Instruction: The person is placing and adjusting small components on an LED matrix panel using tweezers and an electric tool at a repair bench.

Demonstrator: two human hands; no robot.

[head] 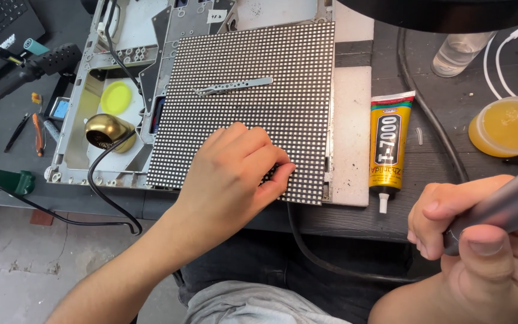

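lay right of the led panel (253, 102): a yellow glue tube (390, 144) with black label and white nozzle toward the near edge. sat further right: a round tub (509, 127), clear lid, amber inside. stuck atop the frame: a small white label (216, 16).

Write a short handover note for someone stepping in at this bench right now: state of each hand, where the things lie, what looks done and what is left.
Left hand: fingertips pressed on the near edge of the black dot-grid panel, holding nothing.
Right hand: gripping a grey pen-like tool, held off the panel to the right.
Metal tweezers lie on the panel. Yellow glue tube lies capped beside it on the bench. The panel rests on a metal frame.
Done: panel laid out, tool in hand.
Left: the tool has not yet reached the panel; the glue looks unused.
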